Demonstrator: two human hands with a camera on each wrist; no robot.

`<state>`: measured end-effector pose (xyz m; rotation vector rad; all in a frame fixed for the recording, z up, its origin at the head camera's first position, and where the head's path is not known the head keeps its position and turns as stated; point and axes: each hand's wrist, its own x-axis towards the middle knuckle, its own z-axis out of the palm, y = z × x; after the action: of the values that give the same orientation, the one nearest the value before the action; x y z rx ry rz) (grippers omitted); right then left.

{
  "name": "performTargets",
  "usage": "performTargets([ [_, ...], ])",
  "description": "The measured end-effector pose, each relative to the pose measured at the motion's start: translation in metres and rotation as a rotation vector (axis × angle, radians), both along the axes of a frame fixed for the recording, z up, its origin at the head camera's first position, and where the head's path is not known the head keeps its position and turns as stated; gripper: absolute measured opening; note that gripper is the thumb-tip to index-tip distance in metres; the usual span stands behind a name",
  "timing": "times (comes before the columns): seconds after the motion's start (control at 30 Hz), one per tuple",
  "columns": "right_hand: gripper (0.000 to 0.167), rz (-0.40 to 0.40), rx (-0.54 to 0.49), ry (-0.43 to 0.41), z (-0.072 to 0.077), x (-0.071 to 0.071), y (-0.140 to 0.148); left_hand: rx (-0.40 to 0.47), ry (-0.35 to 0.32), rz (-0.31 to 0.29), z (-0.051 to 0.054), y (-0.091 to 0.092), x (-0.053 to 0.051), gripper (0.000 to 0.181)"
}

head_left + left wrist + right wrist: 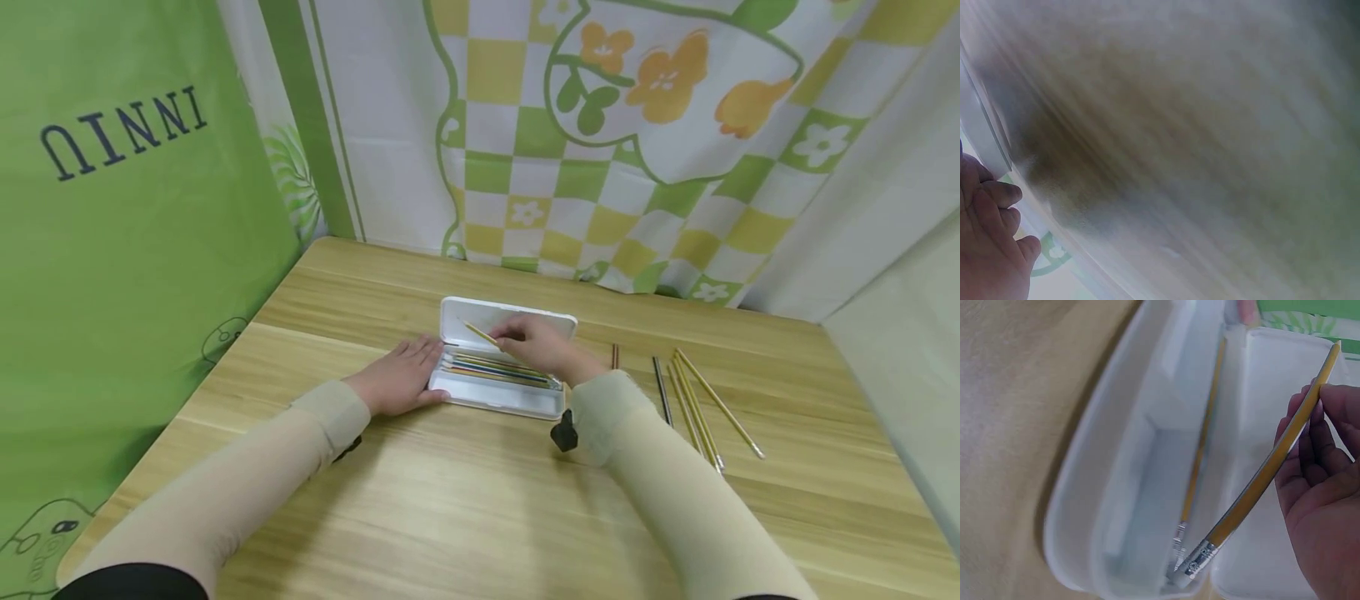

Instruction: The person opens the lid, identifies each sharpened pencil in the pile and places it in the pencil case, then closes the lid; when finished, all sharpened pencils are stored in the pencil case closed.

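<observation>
A white pencil case point(498, 402) lies on the table with its lid point(471, 310) raised at the back. Several pencils point(491, 367) lie lengthwise inside it, yellow and dark ones among them. My right hand point(536, 340) pinches a yellow pencil point(1260, 478) between thumb and fingers above the case. In the right wrist view, the pencil's eraser end slants down over one end of the case. My left hand point(401, 377) rests against the left end of the case, its fingers extended and the thumb by the front corner.
To the right on the wooden table point(450, 508) lie several yellow pencils point(696, 408), a black pencil point(662, 390) and a reddish-brown one point(615, 356) partly behind my right arm. A patterned curtain point(540, 179) hangs behind the table; green cloth point(142, 275) hangs at left.
</observation>
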<state>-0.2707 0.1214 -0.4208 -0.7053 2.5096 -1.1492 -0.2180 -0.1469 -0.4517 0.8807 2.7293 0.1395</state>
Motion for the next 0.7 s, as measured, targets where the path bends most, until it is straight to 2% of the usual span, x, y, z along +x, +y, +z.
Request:
performTargets([
  [0.2, 0.019, 0.032, 0.036, 0.092, -0.009, -0.001, -0.009, 0.006, 0.003, 0.005, 0.000, 0.001, 0.000, 0.087],
  [0.47, 0.016, 0.052, 0.059, 0.116, -0.022, 0.000, -0.015, 0.009, 0.001, -0.001, -0.008, 0.000, -0.002, 0.087],
  [0.7, 0.013, 0.082, 0.111, 0.153, -0.027, 0.004, -0.014, 0.010, -0.001, 0.006, -0.006, -0.001, -0.003, 0.087],
])
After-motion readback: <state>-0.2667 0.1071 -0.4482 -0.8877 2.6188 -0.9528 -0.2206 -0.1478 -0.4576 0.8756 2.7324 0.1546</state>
